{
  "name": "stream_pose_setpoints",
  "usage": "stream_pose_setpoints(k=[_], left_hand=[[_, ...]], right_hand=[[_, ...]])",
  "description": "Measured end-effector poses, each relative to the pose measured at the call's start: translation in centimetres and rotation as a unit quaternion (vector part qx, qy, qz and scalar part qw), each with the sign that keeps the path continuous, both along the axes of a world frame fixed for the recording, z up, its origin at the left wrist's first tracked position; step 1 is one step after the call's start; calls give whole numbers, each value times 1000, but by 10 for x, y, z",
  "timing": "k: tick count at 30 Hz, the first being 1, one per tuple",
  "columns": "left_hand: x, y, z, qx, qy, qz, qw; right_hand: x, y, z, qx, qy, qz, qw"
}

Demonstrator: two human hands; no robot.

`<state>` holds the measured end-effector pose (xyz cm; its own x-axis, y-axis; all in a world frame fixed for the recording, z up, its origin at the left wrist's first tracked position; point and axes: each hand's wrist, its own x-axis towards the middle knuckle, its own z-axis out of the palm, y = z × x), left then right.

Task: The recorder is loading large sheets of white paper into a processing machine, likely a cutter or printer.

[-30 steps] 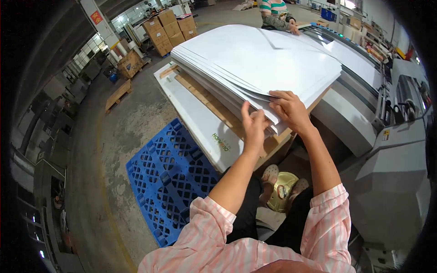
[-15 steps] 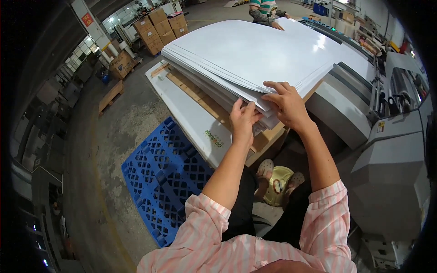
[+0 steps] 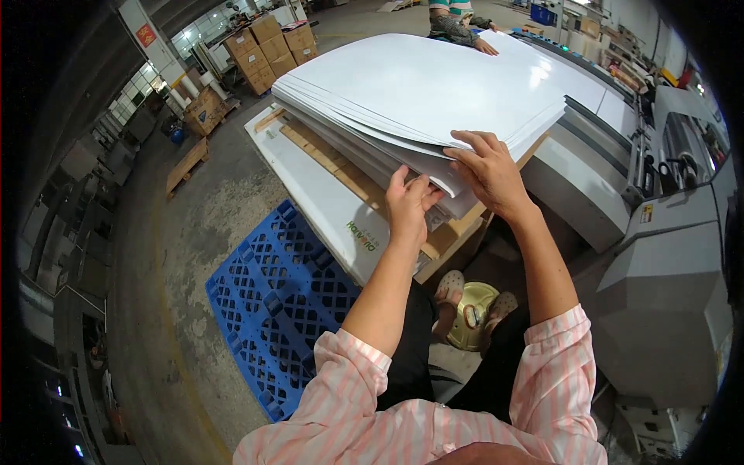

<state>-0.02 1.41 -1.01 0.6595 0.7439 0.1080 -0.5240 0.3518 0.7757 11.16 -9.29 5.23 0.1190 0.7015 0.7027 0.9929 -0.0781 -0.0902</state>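
Observation:
A tall stack of large, glossy white sheets lies in front of me on a wooden pallet, its near corner fanned into layers. My right hand holds the near corner of the upper sheets, fingers bent over the edge. Just below and to the left, my left hand is closed at the edge of the lower sheets, which droop under the raised upper ones. Its fingertips are partly hidden by the paper. Across the stack, a co-worker's hand rests at the far edge of the sheets.
A grey machine stands close on my right, with its feed table beside the stack. A white board lies under the wooden pallet slats. On the floor at left is a blue plastic pallet. Cardboard boxes stand farther back.
The upper sheets' corner has lifted slightly, widening the gap below it. My right hand has risen a little. The co-worker's hand has shifted right, and more of the feed table's dark edge shows.

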Motion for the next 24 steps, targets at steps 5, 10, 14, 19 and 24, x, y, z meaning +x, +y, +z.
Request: stream_pose_setpoints(k=[5,10,14,19,24], left_hand=[[1,-2,4,-18,20,21,999],[5,-15,15,29,54,116,991],[3,-2,10,84,92,85,989],[4,-9,4,84,76,39,993],[8,-15,2,107,91,75,987]], right_hand=[[0,3,1,7,21,8,1000],[1,6,4,24,46,4,999],[-2,11,6,44,53,17,997],[0,11,1,53,106,46,992],[4,27,-11,114,183,90,972]])
